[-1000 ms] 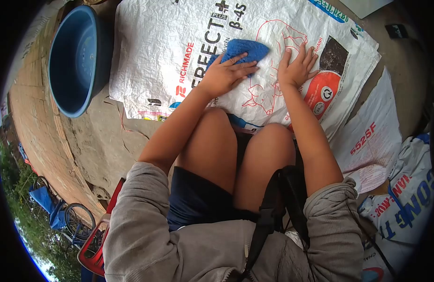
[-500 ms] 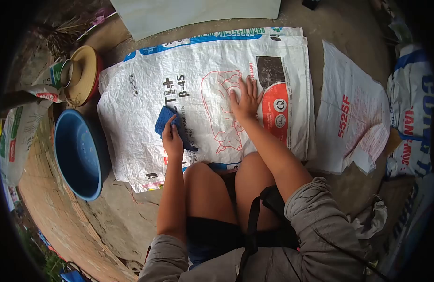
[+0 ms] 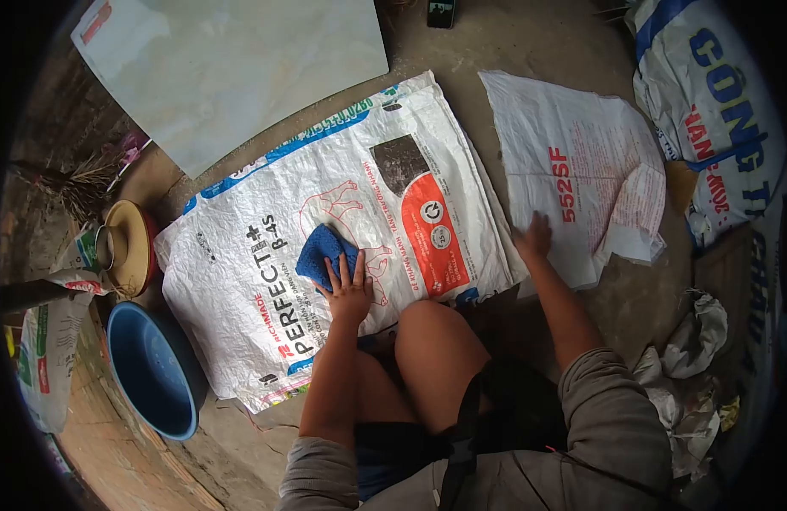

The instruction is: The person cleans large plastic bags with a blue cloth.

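A blue cloth [image 3: 324,254] lies bunched on the printed white sack [image 3: 240,294], which is spread on the ground before my knees. My left hand [image 3: 346,292] rests on the cloth's lower right part, palm down with fingers spread. My right hand [image 3: 534,238] is just beyond the sack's right edge, over the left side of a second white sack marked 552SF [image 3: 568,153]. Its thumb and fingers are apart and slightly blurred, with nothing seen in them. More sack layers show under the printed sack's right edge.
A blue basin [image 3: 153,370] and a straw-coloured hat [image 3: 128,247] are at the left. A pale board [image 3: 240,77] lies at the top, with a phone [image 3: 440,13] to its right. Large printed sacks [image 3: 709,119] and crumpled white plastic [image 3: 696,341] are on the right.
The view has turned and shifted right. My left hand has moved the cloth rightward across the sack, onto the pig drawing, its fingers now spread. My right hand has left the drawing for the sack's right edge.
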A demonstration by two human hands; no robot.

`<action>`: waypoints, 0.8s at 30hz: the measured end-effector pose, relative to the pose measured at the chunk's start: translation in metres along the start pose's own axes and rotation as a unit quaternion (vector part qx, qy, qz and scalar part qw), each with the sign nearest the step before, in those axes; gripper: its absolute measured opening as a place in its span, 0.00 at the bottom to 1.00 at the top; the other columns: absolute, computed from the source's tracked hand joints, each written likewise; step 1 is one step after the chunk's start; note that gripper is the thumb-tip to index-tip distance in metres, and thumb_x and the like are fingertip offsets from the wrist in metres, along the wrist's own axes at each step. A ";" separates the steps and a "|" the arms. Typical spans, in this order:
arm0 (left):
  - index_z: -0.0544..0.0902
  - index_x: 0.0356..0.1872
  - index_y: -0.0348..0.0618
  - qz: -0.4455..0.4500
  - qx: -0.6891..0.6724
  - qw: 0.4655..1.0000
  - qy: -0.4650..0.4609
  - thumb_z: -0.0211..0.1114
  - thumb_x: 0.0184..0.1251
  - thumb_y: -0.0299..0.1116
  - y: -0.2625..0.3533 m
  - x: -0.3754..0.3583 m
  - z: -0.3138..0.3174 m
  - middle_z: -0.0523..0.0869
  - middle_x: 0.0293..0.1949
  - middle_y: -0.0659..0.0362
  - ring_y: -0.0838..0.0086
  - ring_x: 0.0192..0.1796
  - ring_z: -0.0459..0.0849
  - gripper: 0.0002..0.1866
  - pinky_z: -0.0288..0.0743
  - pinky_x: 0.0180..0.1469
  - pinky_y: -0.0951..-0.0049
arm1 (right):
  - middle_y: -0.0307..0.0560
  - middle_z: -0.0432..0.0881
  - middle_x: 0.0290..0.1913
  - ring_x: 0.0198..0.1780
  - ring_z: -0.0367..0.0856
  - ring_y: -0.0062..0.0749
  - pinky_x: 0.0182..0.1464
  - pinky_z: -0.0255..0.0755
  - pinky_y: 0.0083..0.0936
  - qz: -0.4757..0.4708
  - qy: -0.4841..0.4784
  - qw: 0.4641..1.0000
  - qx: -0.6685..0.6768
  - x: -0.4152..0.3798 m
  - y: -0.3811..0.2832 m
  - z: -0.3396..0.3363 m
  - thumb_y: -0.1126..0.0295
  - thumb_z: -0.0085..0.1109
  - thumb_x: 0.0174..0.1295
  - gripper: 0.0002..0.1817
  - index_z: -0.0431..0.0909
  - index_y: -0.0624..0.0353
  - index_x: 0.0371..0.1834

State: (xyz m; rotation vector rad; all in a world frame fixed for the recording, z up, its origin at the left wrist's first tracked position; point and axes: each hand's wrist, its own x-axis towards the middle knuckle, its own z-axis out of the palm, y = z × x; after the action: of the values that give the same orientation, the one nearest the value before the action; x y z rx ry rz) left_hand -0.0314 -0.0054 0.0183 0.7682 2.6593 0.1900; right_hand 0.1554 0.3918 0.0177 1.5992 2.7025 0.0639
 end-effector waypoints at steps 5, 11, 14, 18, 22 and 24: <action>0.49 0.78 0.77 0.012 -0.028 0.998 -0.058 0.55 0.68 0.36 -0.006 0.000 -0.025 0.50 0.80 0.55 0.51 0.82 0.41 0.40 0.45 0.73 0.33 | 0.59 0.70 0.65 0.66 0.68 0.59 0.61 0.70 0.49 -0.077 0.008 0.994 0.077 -0.024 0.051 0.021 0.63 0.61 0.65 0.22 0.71 0.59 0.59; 0.89 0.47 0.47 -0.067 -0.358 0.930 0.053 0.47 0.45 0.14 -0.052 -0.031 -0.050 0.90 0.34 0.54 0.68 0.30 0.86 0.31 0.78 0.36 0.70 | 0.70 0.82 0.44 0.46 0.81 0.67 0.47 0.73 0.53 0.067 0.173 0.963 0.195 0.000 0.078 0.004 0.69 0.50 0.70 0.15 0.72 0.63 0.56; 0.84 0.37 0.27 -0.164 -0.669 0.682 0.247 0.44 0.51 0.17 -0.070 -0.096 -0.109 0.85 0.28 0.52 0.71 0.26 0.83 0.19 0.77 0.31 0.76 | 0.71 0.80 0.45 0.50 0.78 0.67 0.49 0.71 0.48 0.077 0.182 0.907 0.372 0.018 0.088 -0.091 0.67 0.49 0.73 0.13 0.71 0.65 0.52; 0.86 0.42 0.36 -0.198 -0.619 0.662 0.372 0.44 0.58 0.24 -0.115 -0.174 -0.173 0.78 0.21 0.61 0.77 0.24 0.76 0.20 0.73 0.31 0.76 | 0.58 0.78 0.55 0.57 0.75 0.41 0.61 0.65 0.29 -0.020 0.142 0.836 0.529 0.023 0.087 -0.242 0.64 0.46 0.77 0.20 0.68 0.70 0.62; 0.86 0.49 0.38 -0.076 -0.528 0.776 0.337 0.47 0.73 0.41 -0.069 -0.194 -0.277 0.77 0.19 0.64 0.79 0.21 0.73 0.22 0.70 0.29 0.79 | 0.56 0.77 0.58 0.59 0.74 0.34 0.64 0.64 0.28 -0.133 0.102 0.760 0.628 -0.029 -0.001 -0.375 0.61 0.48 0.77 0.23 0.67 0.71 0.64; 0.83 0.57 0.40 -0.058 -0.606 0.758 0.232 0.44 0.78 0.51 -0.015 -0.201 -0.319 0.82 0.23 0.60 0.78 0.24 0.77 0.28 0.72 0.33 0.79 | 0.52 0.78 0.55 0.55 0.74 0.31 0.60 0.64 0.25 -0.204 0.129 0.762 0.600 -0.049 -0.060 -0.379 0.63 0.50 0.76 0.21 0.69 0.70 0.62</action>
State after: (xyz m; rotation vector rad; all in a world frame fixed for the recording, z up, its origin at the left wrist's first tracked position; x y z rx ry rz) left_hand -0.0028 -0.1347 0.3718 0.0761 2.1775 2.0083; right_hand 0.1184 0.3069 0.3933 0.9191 3.3836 -1.9076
